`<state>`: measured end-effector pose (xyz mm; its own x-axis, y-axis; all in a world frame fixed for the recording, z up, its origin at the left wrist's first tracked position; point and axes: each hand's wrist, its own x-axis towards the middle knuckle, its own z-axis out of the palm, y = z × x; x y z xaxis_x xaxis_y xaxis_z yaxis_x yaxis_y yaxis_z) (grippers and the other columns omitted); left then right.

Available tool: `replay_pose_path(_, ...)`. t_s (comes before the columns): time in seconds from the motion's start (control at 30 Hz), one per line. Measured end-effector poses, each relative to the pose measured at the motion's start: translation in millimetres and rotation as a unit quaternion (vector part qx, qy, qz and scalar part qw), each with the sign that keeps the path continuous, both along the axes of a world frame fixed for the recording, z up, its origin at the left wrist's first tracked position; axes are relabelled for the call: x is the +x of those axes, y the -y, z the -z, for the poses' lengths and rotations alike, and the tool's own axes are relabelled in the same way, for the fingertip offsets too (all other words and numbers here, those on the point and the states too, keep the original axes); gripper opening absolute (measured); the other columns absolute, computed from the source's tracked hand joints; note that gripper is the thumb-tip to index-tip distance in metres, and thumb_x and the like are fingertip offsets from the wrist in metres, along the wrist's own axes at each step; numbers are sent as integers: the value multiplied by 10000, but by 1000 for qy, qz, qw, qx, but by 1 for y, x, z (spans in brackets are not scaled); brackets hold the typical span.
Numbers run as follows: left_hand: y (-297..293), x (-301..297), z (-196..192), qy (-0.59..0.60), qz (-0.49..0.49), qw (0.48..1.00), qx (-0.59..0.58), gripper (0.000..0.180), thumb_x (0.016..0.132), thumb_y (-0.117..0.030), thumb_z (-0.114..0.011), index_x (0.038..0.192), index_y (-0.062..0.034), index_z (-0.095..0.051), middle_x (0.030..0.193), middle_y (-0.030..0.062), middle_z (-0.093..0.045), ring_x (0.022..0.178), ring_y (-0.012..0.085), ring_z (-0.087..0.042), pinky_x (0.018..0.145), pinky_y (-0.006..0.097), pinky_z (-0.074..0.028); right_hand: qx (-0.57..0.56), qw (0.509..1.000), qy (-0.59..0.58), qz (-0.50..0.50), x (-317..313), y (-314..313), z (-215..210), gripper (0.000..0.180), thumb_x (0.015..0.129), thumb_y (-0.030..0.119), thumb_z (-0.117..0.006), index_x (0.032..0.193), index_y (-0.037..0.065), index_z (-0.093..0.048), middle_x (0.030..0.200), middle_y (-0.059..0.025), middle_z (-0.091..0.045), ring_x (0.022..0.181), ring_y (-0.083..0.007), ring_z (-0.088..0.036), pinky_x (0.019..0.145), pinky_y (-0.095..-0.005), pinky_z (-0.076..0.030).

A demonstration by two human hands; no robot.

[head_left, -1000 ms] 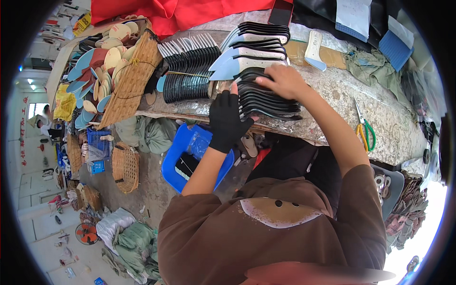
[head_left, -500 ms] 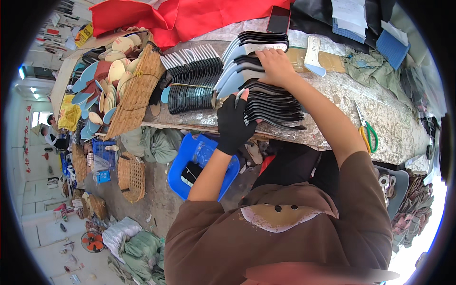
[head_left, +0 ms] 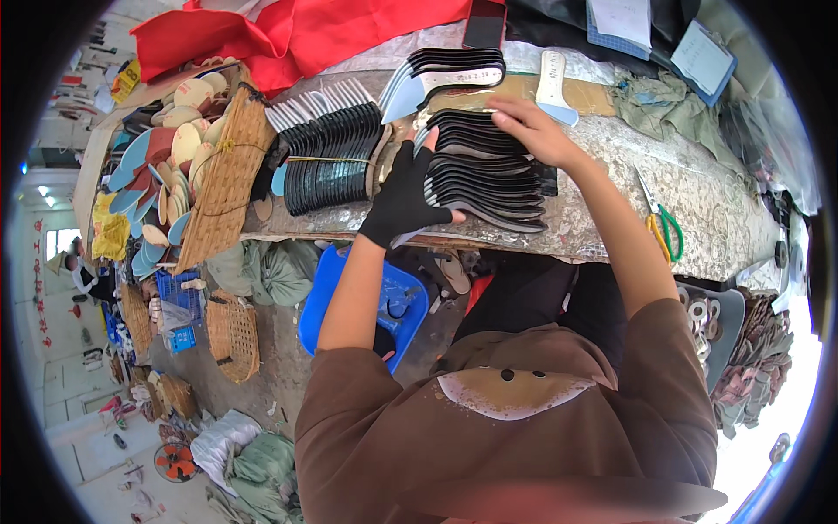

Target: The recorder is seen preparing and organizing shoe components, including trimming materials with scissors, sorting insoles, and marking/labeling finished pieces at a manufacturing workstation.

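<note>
My left hand [head_left: 400,196], in a black fingerless glove, lies against the left ends of a row of black-edged insoles [head_left: 484,179] on the workbench. Its thumb and forefinger are spread along the row's side. At the row's far right corner, my bare right hand [head_left: 534,131] is open, fingers stretched out. Just beyond the row lies a smaller pile of the same insoles [head_left: 458,79], the top one white with handwriting. To the left stands a bundle of insoles [head_left: 327,170] with a yellowish band around it. One loose white-and-blue insole [head_left: 552,83] lies beyond my right hand.
A woven basket [head_left: 223,179] of assorted insole pieces stands at the bench's left. Green-and-yellow-handled scissors [head_left: 661,223] lie right. A phone [head_left: 484,24], red sheet [head_left: 305,35] and grey-green cloth [head_left: 672,109] lie farther back. Below the bench edge is a blue plastic tub [head_left: 401,306].
The middle batch under my right hand has joined the near row, leaving the far pile apart. My right hand has shifted to the row's right end. The whole view has shifted slightly.
</note>
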<state>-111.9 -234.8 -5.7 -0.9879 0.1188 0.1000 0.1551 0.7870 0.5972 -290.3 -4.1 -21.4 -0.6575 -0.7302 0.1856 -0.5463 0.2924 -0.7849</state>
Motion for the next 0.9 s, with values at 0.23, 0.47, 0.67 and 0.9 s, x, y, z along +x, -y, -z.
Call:
replay_pose_path(0.23,-1,0,1,-58,-20,998,-22,1393,483,-539,-910,1561,-120,-134,1548,300,-157,1453,453,-156,1153,517,-236,-284,817,501,-34,18,-6,13,606,1028,497,-349,1437,60,-449,1521,-118,-372,1436,-246,-285,1188,-375,-162)
replay_pose_path(0.47,10,3,-16,-36,24,995,-92,1342,501,-484,-915,1553,-110,-171,1566,274,-135,1448,444,-187,1158,506,-232,109,985,-137,7,84,-18,-11,1028,717,704,-669,1500,121,-345,1551,-237,-265,1474,-376,-173,1177,-583,-101)
replay_pose_path(0.67,-1,5,-7,-61,15,997,-51,1143,597,-353,-867,1542,-164,-252,1506,277,-265,1392,450,-288,1124,483,-290,135,947,-274,-104,65,-6,-29,1077,579,665,-772,1454,161,-399,1548,-241,-241,1454,-407,-200,1154,-633,-108)
replay_pose_path(0.9,-20,-2,-6,-53,-6,992,-119,1145,581,-318,-873,1531,-179,-250,1500,301,-270,1351,466,-353,1083,482,-359,86,970,-216,73,4,55,-6,910,846,760,-463,1414,50,-426,1468,-277,-369,1380,-411,-349,1132,-518,-276)
